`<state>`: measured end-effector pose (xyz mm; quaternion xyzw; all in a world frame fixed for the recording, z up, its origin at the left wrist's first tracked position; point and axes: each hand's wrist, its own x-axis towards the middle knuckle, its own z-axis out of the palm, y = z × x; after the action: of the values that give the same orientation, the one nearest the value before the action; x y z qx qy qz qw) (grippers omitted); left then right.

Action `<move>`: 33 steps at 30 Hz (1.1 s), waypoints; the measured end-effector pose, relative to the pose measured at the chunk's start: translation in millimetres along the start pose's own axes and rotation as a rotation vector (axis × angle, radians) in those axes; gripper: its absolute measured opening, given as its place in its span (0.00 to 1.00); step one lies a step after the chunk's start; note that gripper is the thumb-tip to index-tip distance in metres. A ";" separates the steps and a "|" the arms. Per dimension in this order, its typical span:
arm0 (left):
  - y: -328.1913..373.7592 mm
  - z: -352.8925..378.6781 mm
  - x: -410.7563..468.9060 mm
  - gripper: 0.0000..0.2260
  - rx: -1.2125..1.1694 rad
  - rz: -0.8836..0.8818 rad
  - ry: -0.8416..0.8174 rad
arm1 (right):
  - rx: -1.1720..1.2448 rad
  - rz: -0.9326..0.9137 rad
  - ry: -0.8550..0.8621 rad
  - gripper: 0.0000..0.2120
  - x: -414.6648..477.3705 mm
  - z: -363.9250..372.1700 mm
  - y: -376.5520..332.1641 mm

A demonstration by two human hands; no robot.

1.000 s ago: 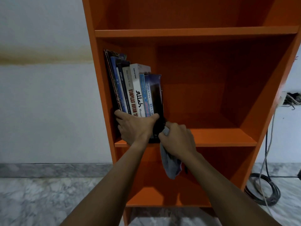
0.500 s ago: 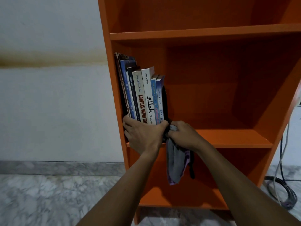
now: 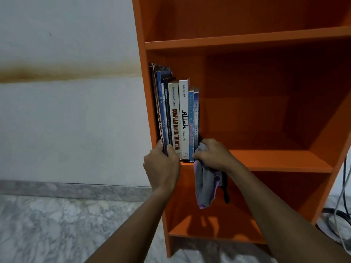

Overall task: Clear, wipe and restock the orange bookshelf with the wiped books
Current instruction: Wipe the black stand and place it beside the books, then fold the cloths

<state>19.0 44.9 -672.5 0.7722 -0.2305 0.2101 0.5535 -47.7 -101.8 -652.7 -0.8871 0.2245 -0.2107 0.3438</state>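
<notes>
Several books (image 3: 178, 118) stand upright in a row at the left end of the middle board of the orange bookshelf (image 3: 275, 160), tight against its left wall. My left hand (image 3: 161, 166) presses against the lower spines of the leftmost books, fingertips curled onto them. My right hand (image 3: 212, 154) grips a grey and lilac cloth (image 3: 206, 185) and pushes against the dark blue book (image 3: 196, 114) at the right end of the row. The cloth hangs down over the front edge of the board.
The boards above (image 3: 247, 37) and below (image 3: 214, 236) hold no books. A white wall (image 3: 66, 120) with a brown stain band lies to the left, above a marble floor (image 3: 57, 230). Cables (image 3: 340, 215) lie on the floor at the shelf's right side.
The rightmost dark book, earlier angled with its cover showing, now stands straight in the row. My left hand slid left to the outer spines. The view shifted, moving the shelf rightward.
</notes>
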 end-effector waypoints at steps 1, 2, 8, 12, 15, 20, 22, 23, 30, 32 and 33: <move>-0.4 -2.1 -0.2 0.13 0.007 0.001 -0.005 | -0.002 -0.004 -0.001 0.04 0.5 0.7 0.2; -0.5 -2.8 -0.6 0.13 0.010 0.002 -0.015 | -0.007 -0.002 0.001 0.05 1.1 1.4 0.3; 2.1 -4.3 -3.8 0.14 0.049 -0.002 -0.007 | -0.133 0.034 0.055 0.08 1.4 10.0 -6.5; 6.4 -6.5 -9.1 0.14 0.052 -0.037 -0.005 | -0.223 0.063 0.092 0.10 -3.3 14.5 -13.5; 8.9 -11.7 -13.3 0.15 0.105 -0.075 -0.030 | -0.225 0.086 0.109 0.11 -9.3 17.5 -13.0; 10.7 -28.1 -18.8 0.16 0.228 -0.299 -0.298 | -0.139 0.089 0.080 0.25 -36.5 16.0 -18.6; 14.5 -35.5 -19.7 0.12 0.140 -0.336 -0.457 | -0.079 0.108 0.002 0.37 -52.7 11.3 -21.9; 18.8 -40.6 -21.4 0.09 0.075 -0.351 -0.527 | -0.035 0.095 -0.014 0.38 -61.6 6.5 -24.6; 68.8 -97.0 -38.1 0.11 -0.162 -0.280 -0.943 | 0.203 -0.006 -0.067 0.39 -137.3 -51.9 -73.5; 73.8 -109.4 -49.3 0.08 -0.273 -0.276 -0.957 | 0.280 -0.030 -0.088 0.38 -158.1 -68.0 -81.6; 76.8 -115.2 -56.6 0.07 -0.317 -0.262 -0.942 | 0.301 -0.030 -0.080 0.36 -170.5 -77.1 -83.8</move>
<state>-79.8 139.9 -612.7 0.7120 -0.3851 -0.2693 0.5217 -205.4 6.7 -579.1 -0.8365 0.1632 -0.2118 0.4782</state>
